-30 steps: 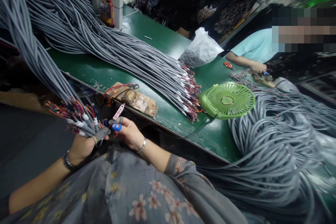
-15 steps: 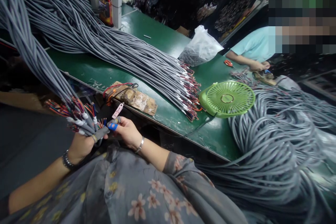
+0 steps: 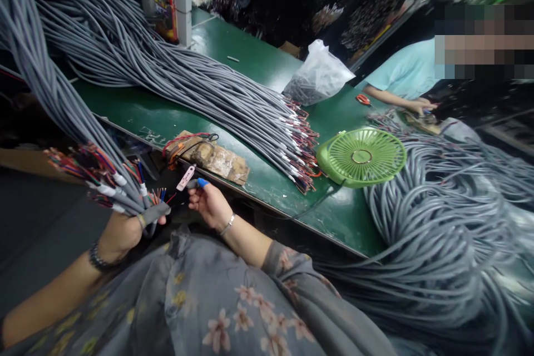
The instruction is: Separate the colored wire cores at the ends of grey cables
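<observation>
My left hand (image 3: 127, 231) is closed around a bundle of grey cables (image 3: 89, 128) at the lower left, a grey cover on its thumb. Colored inner wires (image 3: 77, 164) fan out of the cable ends, with white sleeves (image 3: 109, 190) below them. Near that thumb one cable end shows spread thin wires, and a red wire sticks out to the right. My right hand (image 3: 212, 206) is apart from the bundle, its fingers curled in a pinch, with blue and grey covers on fingertips. Whatever it may hold is too small to tell. A pale tag (image 3: 186, 178) is just left of its fingertips.
A wooden block (image 3: 217, 158) with wires lies at the green table's edge. Behind it stretches a long pile of grey cables (image 3: 200, 83). A green fan (image 3: 361, 157), a plastic bag (image 3: 319, 75) and coiled cables (image 3: 425, 222) are to the right. A co-worker's hand (image 3: 419, 107) is beyond.
My right hand has pulled away from my left, to the right and slightly up. My left hand has shifted left with the bundle, and a red wire now shows between the hands.
</observation>
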Tool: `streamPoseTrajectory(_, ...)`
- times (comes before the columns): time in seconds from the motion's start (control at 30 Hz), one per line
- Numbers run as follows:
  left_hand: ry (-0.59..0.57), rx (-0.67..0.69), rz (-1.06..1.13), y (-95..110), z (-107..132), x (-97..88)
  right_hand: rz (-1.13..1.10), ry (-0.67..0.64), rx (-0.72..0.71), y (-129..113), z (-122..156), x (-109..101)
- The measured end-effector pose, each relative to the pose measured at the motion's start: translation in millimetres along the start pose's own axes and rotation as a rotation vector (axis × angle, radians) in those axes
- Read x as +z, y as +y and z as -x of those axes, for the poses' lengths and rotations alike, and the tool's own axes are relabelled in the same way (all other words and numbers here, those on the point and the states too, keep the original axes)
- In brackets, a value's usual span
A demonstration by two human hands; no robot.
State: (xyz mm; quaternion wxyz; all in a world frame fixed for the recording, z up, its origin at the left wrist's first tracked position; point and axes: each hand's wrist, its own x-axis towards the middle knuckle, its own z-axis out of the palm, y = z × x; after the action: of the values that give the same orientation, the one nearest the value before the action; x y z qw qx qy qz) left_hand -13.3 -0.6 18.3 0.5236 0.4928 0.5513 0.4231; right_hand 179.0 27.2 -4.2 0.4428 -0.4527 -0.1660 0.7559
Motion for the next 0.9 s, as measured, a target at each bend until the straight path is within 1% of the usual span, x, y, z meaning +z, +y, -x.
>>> streamPoseTrajectory(0.1, -0.085, -0.047, 0.038, 12.0, -4.0, 0.9, 0.072, -0.129, 0.002, -8.3, -4.2, -0.5)
streamPoseTrajectory(0.17, -0.131, -0.053, 0.028, 19.2, -7.4, 3.1, 0.12, -0.212, -0.031, -9.8, -6.8, 1.2)
streamPoseTrajectory(0.2, -0.142, -0.051, 0.023, 22.0, -9.1, 4.5, 0.137, -0.232, -0.061, -9.2, -8.2, 2.2)
streamPoseTrajectory(0.27, -0.159, -0.054, 0.027, 25.6, -12.5, 7.0, 0.172, -0.197, -0.156, -6.1, -11.2, 3.6)
streamPoseTrajectory(0.37, -0.197, -0.073, 0.047, 26.4, -16.7, 9.4, 0.216, -0.061, -0.321, 0.6, -15.7, 4.8)
streamPoseTrajectory(0.4, -0.213, -0.081, 0.044, 25.9, -17.8, 10.0, 0.215, -0.039, -0.354, 2.3, -17.0, 5.2)
streamPoseTrajectory(0.43, -0.224, -0.09, 0.036, 25.3, -18.8, 10.7, 0.2, -0.038, -0.357, 3.4, -18.1, 6.0)
streamPoseTrajectory(0.47, -0.228, -0.097, 0.026, 24.7, -19.6, 11.5, 0.174, -0.055, -0.329, 3.8, -18.9, 7.0)
streamPoseTrajectory(0.57, -0.213, -0.1, 0.006, 23.2, -21.5, 14.1, 0.054, -0.121, -0.17, 1.6, -19.6, 11.2)
streamPoseTrajectory(0.63, -0.2, -0.078, 0.001, 22.3, -22.4, 15.5, -0.018, -0.124, -0.106, -1.1, -18.9, 14.4)
streamPoseTrajectory(0.77, -0.185, -0.039, -0.014, 20.0, -23.3, 15.9, -0.11, -0.07, -0.08, -4.1, -17.6, 19.4)
streamPoseTrajectory(0.9, -0.166, -0.029, -0.014, 18.6, -23.0, 15.1, -0.149, -0.05, -0.085, -3.1, -19.1, 21.5)
